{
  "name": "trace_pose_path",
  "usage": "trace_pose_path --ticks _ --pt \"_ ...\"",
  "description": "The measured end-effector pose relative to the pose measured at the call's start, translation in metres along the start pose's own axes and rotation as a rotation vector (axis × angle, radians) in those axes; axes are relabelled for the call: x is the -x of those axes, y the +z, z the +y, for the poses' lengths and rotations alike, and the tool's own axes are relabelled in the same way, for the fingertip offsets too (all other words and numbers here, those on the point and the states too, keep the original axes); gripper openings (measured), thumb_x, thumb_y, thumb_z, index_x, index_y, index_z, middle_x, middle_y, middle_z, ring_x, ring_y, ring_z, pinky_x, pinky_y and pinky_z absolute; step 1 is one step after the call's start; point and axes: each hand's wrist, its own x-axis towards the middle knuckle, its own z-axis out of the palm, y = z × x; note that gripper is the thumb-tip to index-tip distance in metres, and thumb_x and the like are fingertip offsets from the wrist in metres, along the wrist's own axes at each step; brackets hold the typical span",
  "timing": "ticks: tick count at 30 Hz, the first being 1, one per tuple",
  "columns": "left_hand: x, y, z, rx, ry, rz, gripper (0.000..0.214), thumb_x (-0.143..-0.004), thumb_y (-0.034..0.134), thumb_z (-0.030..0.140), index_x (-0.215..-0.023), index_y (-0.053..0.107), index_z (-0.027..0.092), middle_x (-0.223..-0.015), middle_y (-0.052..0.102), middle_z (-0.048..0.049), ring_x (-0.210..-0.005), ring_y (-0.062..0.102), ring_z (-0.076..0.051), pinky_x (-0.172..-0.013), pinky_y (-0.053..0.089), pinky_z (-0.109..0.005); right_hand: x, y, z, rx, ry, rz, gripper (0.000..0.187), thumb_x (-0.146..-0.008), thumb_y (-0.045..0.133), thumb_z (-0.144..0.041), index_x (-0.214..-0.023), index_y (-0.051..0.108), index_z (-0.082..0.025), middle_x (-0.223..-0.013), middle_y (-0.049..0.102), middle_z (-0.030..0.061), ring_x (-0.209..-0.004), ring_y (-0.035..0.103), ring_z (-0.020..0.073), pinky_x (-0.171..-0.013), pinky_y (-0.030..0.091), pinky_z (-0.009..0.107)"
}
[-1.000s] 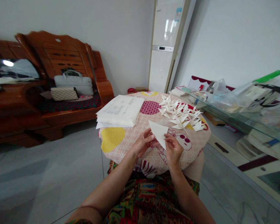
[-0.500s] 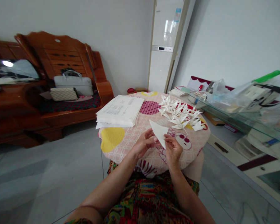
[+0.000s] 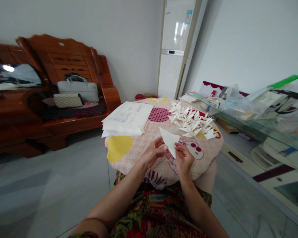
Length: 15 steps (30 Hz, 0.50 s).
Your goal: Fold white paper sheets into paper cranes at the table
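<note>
Between my two hands, over the patterned cloth of the round surface (image 3: pixel 136 147), I have a triangular piece of white paper (image 3: pixel 170 140), one point aimed away to my left and another down toward me. My right hand (image 3: pixel 185 160) has its thumb and fingers pinching the paper along its right edge, low down. My left hand (image 3: pixel 152 152) is at the opposite edge, the fingers curved with a gap between them and the thumb; the thumb's tip meets the paper's edge, but I cannot tell whether those fingers grip it from behind. Beyond the paper and to the right, a heap of white pointed paper shapes (image 3: pixel 190 120) spreads across the cloth, near the triangle. To the left, well apart from that heap, sits a thick stack of printed sheets (image 3: pixel 129 116), its edges uneven. My patterned clothing (image 3: pixel 155 216) fills the space between my forearms. Further left, a wooden sofa (image 3: pixel 64 59) carries a grey bag (image 3: pixel 79 90) with a pale quilted purse (image 3: pixel 67 100) in front of it. On my right, a glass shelf (image 3: pixel 240 123) holds clear plastic bags and a green object (image 3: pixel 286 81), and a tall white cabinet (image 3: pixel 171 74) stands in the corner behind the surface.
</note>
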Motion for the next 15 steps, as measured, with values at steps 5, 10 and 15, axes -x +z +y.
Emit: trace_pose_path --ticks 5,10,15 --pt "-0.001 -0.002 0.000 0.025 -0.031 0.014 0.071 -0.063 0.089 0.026 -0.129 0.063 0.020 -0.130 0.065 -0.0126 -0.097 0.068 -0.021 -0.072 0.055 -0.024 -0.001 0.000 -0.006 0.008 0.015 0.006 0.010 -0.077 0.071 -0.027 -0.078 0.068 -0.018 -0.103 0.075 0.0135 -0.097 0.071 0.0254 -0.083 0.059 0.040" --pt "-0.002 -0.002 0.000 0.034 -0.045 0.033 0.060 -0.063 0.084 0.020 -0.121 0.067 0.018 -0.117 0.070 -0.0090 -0.085 0.068 -0.016 -0.069 0.053 -0.023 -0.002 -0.001 -0.014 0.064 -0.023 -0.014 0.012 -0.079 0.072 -0.030 -0.080 0.070 -0.018 -0.104 0.075 0.0137 -0.096 0.071 0.0249 -0.083 0.059 0.039" --pt "-0.008 -0.008 -0.003 -0.007 -0.046 0.211 0.040 -0.062 0.079 0.022 -0.100 0.071 0.013 -0.087 0.074 -0.0070 -0.067 0.065 -0.015 -0.064 0.052 -0.025 0.001 -0.002 -0.012 0.105 -0.100 -0.088 0.008 -0.082 0.069 -0.027 -0.082 0.070 -0.020 -0.109 0.074 0.0134 -0.106 0.069 0.0257 -0.089 0.058 0.042"
